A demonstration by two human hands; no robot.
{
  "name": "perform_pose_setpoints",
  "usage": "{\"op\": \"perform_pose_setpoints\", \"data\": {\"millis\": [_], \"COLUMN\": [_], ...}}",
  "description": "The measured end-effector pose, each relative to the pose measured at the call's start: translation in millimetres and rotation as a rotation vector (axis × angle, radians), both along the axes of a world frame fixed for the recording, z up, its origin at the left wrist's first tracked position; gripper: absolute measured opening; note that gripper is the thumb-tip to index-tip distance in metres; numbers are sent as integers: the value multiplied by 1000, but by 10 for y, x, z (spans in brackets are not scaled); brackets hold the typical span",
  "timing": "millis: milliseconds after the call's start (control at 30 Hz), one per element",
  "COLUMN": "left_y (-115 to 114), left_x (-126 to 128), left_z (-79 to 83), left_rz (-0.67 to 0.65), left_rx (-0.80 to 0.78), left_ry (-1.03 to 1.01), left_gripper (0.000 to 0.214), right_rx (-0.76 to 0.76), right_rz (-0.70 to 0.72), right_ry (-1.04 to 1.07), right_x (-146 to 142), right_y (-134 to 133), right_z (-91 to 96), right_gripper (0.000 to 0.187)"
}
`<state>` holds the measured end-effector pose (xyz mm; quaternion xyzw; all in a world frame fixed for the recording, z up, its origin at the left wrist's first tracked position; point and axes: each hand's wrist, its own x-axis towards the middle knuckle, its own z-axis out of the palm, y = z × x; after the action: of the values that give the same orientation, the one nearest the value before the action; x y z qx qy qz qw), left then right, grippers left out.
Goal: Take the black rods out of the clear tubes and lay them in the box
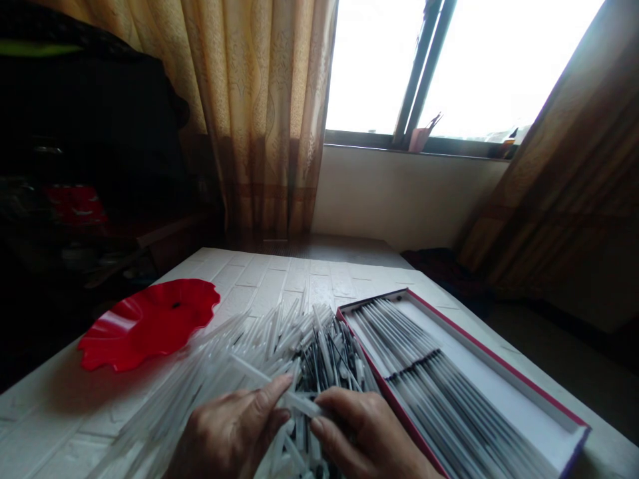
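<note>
Left hand (227,432) and right hand (372,436) down at a big heap of clear tubes (309,339), fingers (272,399) closed on one clear tube (254,372) lying across between both hands, right fingertips (324,406) pinching near its end. Just right of the heap, open box (479,343) with red edges, tubes lined up inside. Red plate (150,326) on the left of the white surface (259,286).

No legible writing anywhere: no readable text, label, brand, number or sign on the white plastic tubes (279,346), the red-edged box (499,352) or the red scalloped dish (124,339), any fine markings too small to tell.
</note>
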<state>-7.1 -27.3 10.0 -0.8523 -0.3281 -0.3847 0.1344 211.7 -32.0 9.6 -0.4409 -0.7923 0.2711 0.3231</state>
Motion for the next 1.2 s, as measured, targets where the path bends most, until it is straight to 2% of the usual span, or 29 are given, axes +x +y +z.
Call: {"op": "perform_pose_setpoints", "data": {"millis": [133,200,267,400,567,633,700,933,1033,1133,1200], "left_y": [-55,-39,5,61,-6,-20,-15,22,9,29,60], "left_x": [-28,-7,21,47,77,91,101,115,33,-116,-179], "left_z": [35,52,63,55,42,45,39,-78,-34,86,176], "left_rz": [6,45,75,47,44,38,27,-87,-156,-162,-79], "left_rx": [73,134,173,69,74,97,75,4,-187,-423,-454], "left_ry": [-7,8,59,234,277,248,251,212,225,210,134], "left_gripper": [19,19,27,49,42,38,36,36,40,41,36], "right_rx": [-8,-35,-66,-133,-339,-361,-307,35,207,366,396], "right_rz": [-62,-19,35,42,31,72,107,143,189,159,4], "right_ry": [-73,-91,-77,36,171,161,103,-270,-369,-323,-204], "right_x": [53,67,74,92,116,133,160,182,204,342,439], "right_y": [16,8,-5,-39,-65,-56,-41,-3,9,11,11], "right_z": [87,136,171,176,105,98,122,255,295,388,457], "right_gripper": [26,26,23,19,34,39,40,37,41,39,33]}}
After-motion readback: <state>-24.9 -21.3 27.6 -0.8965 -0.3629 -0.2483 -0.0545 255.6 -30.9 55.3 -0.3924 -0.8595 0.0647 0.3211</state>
